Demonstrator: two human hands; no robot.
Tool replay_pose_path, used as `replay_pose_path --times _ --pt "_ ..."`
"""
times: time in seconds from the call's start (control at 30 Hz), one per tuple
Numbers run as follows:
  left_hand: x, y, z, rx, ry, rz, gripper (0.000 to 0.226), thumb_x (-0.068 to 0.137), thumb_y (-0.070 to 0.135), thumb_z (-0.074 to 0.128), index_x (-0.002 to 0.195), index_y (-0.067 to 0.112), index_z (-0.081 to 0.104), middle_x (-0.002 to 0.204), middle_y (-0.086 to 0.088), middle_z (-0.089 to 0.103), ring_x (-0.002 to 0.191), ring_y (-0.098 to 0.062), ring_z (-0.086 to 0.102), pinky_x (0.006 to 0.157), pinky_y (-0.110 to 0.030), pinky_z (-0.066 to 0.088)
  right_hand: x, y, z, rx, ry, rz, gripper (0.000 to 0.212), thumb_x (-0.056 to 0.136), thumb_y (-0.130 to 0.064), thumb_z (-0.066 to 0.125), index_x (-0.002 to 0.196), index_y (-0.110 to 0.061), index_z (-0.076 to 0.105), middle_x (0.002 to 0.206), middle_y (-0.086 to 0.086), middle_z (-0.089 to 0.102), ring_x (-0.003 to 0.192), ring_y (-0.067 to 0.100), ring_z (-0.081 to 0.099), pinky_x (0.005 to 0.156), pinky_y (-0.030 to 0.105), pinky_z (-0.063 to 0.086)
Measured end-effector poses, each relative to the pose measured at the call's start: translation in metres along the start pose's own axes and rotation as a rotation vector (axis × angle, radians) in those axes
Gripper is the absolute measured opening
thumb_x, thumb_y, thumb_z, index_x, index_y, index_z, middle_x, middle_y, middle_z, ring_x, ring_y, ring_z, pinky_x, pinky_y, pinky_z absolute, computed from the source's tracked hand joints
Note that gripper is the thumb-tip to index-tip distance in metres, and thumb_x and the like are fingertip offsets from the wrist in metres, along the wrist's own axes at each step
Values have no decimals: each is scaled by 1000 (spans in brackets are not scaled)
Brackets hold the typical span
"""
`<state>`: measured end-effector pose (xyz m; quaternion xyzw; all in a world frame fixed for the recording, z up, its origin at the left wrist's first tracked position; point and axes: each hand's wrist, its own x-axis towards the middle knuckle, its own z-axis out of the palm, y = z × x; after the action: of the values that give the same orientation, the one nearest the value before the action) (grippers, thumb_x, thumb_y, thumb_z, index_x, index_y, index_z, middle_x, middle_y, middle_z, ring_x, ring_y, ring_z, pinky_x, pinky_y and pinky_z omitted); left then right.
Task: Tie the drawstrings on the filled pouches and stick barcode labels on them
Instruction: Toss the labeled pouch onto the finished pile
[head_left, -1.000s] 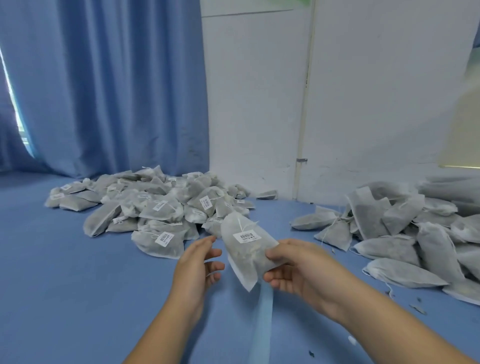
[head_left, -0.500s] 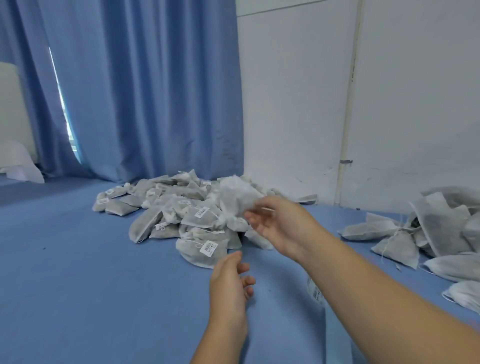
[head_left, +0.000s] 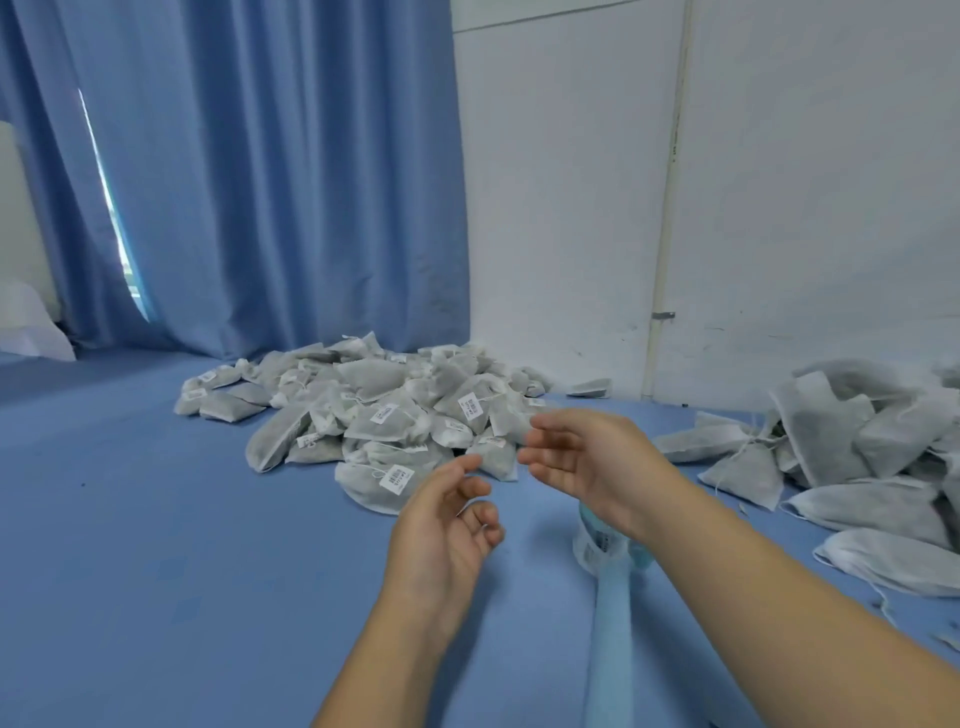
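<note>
Head view: left hand (head_left: 447, 525) and right hand (head_left: 587, 462) hover empty, fingers loosely apart, near labelled pouches (head_left: 384, 415); perhaps a label roll (head_left: 588, 551) below

The bare left hand (head_left: 447, 525) is raised near the middle of the view, palm turned to the right, its fingers (head_left: 480, 488) loosely bent and gripping nothing. The bare right hand (head_left: 587, 462) is slightly farther and to the right, palm facing left, fingers nearly straight and a little spread, also empty. The two sets of fingertips are close but apart. The left forearm (head_left: 395, 649) rises from the near edge, and the right forearm (head_left: 779, 597) slants in from the near right corner.
</note>
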<state>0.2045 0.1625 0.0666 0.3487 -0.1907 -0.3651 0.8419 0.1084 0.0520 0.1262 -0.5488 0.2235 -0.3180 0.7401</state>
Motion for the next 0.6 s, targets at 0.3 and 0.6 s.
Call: replay_pose_path --times 0.3,0.6 --pt "-21 -29 91 268 -206 -32 17 96 9 48 95 8 65 63 0 57 49 -14 50 48 -24 43 -75 -16 -92 22 73 -18 8 89 -7 59 91 -2 65 66 8 65 56 19 65 52 25 52" --pt "-47 -123 167 423 -230 -241 13 92 11 56 91 10 69 64 0 59 45 -12 52 48 -25 41 -134 -11 -199 -5 231 3 8 87 -8 61 91 -2 64 68 10 65 57 21 64 52 26 51"
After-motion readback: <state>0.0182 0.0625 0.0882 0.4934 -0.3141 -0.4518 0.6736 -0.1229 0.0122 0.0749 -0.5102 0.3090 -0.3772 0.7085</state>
